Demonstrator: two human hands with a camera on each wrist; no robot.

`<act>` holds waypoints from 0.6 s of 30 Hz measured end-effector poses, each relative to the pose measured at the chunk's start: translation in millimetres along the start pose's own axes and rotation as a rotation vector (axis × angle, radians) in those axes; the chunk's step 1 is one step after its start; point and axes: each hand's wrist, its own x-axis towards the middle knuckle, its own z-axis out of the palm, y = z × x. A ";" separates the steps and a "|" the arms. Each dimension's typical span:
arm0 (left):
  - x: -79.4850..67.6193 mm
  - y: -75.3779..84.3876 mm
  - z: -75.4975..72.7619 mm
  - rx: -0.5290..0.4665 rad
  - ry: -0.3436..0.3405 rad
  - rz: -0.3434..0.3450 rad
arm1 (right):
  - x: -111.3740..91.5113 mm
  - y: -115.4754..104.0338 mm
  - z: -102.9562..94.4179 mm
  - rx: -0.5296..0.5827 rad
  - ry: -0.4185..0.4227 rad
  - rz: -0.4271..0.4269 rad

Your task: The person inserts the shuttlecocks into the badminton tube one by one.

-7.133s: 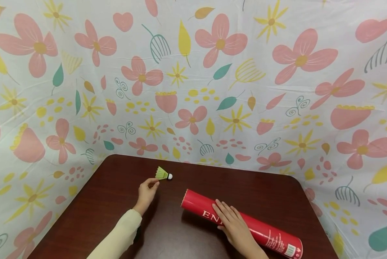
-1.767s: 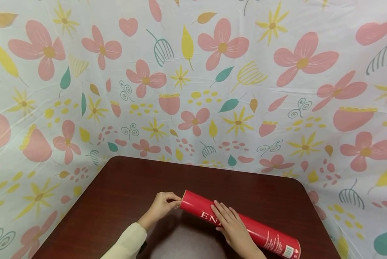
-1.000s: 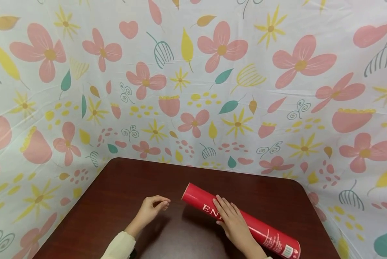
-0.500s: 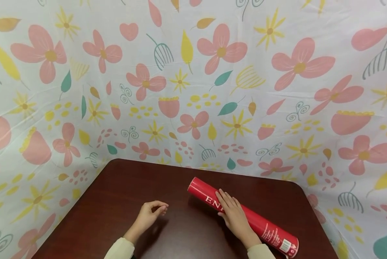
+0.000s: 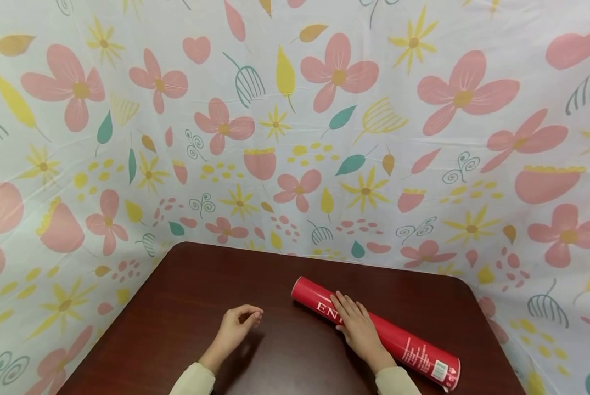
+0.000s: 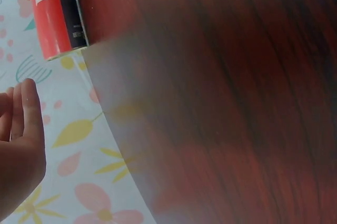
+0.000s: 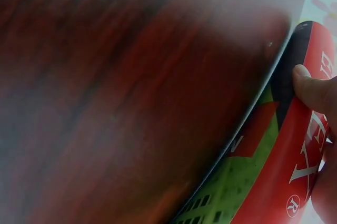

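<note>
A long red shuttlecock tube (image 5: pixel 407 343) with white lettering lies slantwise on the right side of the dark table. My right hand (image 5: pixel 361 332) holds it near the middle, fingers over the top. In the right wrist view, the thumb (image 7: pixel 311 86) presses the tube's side, near its black band and green print. My left hand (image 5: pixel 232 329) hovers left of the tube's end, fingers loosely bent and holding nothing. The left wrist view shows this hand (image 6: pixel 23 145) apart from the tube's end (image 6: pixel 55 29). The tube's inside is hidden.
The brown wooden table (image 5: pixel 201 285) has rounded far corners. Behind it and along both sides hangs a white cloth (image 5: pixel 295 137) printed with pink, yellow and green flowers and leaves.
Earlier my left hand pinched a yellow-green shuttlecock, then was at the tube's left end; now it is back leftward without it. The shuttlecock is out of sight. The tube's left end shifted rightward.
</note>
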 end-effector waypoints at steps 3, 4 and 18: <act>3.8 0.6 3.2 0.008 0.026 0.008 | 1.8 1.8 0.7 -0.009 -0.007 0.009; 4.8 -2.9 5.1 0.014 0.036 0.009 | 1.7 2.3 1.0 -0.013 -0.006 0.011; 24.1 -4.5 3.9 0.463 0.267 0.284 | 7.1 -6.7 -37.0 -0.046 0.217 0.057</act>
